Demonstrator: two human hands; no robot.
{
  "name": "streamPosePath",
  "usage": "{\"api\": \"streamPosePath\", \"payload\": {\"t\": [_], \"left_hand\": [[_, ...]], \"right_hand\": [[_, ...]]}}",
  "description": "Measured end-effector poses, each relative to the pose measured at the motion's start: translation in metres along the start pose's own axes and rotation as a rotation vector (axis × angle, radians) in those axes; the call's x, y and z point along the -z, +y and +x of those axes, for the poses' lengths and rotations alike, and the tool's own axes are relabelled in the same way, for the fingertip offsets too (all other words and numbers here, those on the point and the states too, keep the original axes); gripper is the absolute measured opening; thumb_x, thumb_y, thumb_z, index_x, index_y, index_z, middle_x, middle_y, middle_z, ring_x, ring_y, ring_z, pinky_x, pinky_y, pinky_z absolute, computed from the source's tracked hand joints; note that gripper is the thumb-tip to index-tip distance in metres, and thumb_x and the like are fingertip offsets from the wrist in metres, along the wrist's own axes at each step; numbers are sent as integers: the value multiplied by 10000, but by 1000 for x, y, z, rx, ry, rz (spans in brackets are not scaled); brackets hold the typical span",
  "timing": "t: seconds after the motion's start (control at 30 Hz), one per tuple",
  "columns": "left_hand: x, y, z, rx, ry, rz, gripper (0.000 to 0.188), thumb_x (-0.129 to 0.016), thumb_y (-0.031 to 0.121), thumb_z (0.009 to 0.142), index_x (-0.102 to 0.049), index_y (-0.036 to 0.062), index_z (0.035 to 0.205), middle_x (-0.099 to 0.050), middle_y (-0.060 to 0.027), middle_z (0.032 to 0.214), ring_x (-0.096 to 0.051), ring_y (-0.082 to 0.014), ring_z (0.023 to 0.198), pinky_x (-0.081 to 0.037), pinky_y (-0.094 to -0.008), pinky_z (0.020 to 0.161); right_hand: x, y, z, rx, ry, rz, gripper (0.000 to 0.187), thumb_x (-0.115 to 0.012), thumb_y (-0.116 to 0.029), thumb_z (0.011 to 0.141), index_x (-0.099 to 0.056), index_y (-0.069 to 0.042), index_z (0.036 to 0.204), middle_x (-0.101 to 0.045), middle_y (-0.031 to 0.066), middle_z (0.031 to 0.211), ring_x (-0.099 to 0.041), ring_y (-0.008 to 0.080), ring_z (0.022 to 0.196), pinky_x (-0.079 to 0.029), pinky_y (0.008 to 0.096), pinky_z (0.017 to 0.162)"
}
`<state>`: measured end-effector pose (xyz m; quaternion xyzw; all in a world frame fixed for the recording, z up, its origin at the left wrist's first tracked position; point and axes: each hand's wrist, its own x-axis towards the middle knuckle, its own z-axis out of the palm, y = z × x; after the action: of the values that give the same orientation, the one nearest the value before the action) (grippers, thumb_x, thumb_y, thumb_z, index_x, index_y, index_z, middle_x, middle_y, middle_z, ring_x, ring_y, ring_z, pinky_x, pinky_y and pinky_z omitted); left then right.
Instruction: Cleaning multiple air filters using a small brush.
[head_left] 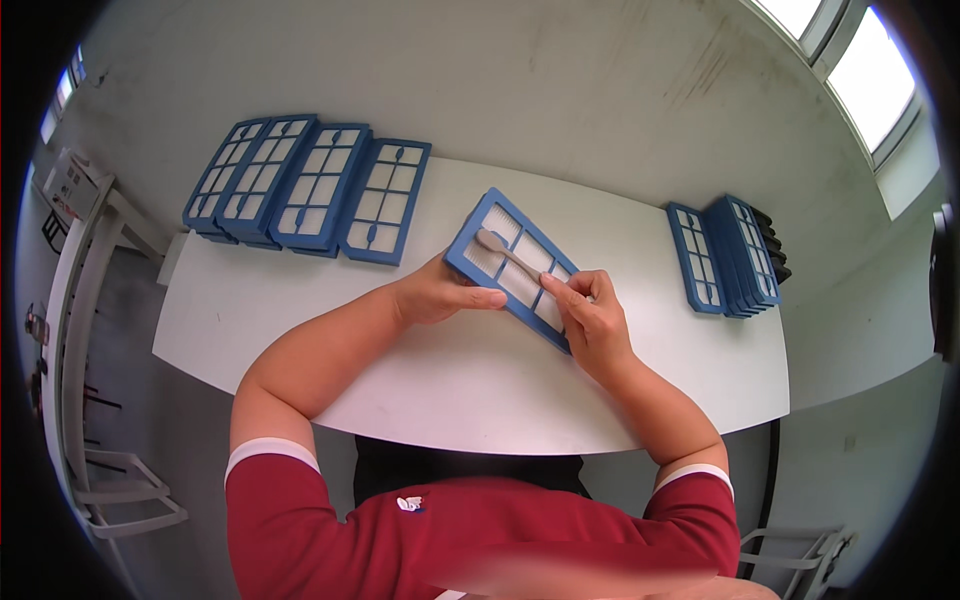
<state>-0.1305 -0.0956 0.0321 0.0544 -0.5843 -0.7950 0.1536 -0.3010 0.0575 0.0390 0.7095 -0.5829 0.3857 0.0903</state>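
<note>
Filter: was held over the surface's middle
Handling: seemed light, stiff, panels fragile; rim offered best hold
Left grip: closed on filter's left end
Right grip: pinched tool over filter's face

Your one head view, wide fisheye, looking down from above your red shirt, facing across the white table to the far wall, near over your left hand and right hand, straight lines bending toward its border
</note>
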Motion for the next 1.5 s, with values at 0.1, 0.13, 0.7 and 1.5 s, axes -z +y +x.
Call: {"api": "streamPosePath", "payload": {"t": [0.1,0.13,0.7,1.5], "left_hand": [[-2,3,-1,16,-3,-16,652,-728,125,728,-384,64,1279,-507,-103,1194,-469,-206,1157,-421,-360,958],[-2,3,-2,16,-3,-17,652,-728,125,728,-384,64,1279,-507,-103,1194,-469,-206,1157,-421,-360,958],[2,11,1,-5,99,-105,561,-708,106,728,-450,49,1223,-542,-97,1128,-528,-188,1057,-477,-328,850],[11,15,-1,-91,118,-101,567,-697,110,715,-453,62,1225,-537,-97,1147,-530,-190,1075,-484,-325,853]], "right_hand": [[0,-2,0,-2,0,-6,433,-613,52,779,-619,-166,1152,-498,85,826,-516,185,648,-461,279,516],[-1,-2,-1,-16,-13,30,429,-616,55,775,-625,-163,1145,-495,84,817,-514,184,654,-461,277,524],[9,6,3,-75,-53,120,369,-637,66,747,-677,-122,1062,-491,62,756,-499,169,649,-446,264,539],[5,13,1,-72,-5,99,343,-644,46,767,-679,-139,1054,-513,57,753,-510,169,654,-444,261,536]]}}
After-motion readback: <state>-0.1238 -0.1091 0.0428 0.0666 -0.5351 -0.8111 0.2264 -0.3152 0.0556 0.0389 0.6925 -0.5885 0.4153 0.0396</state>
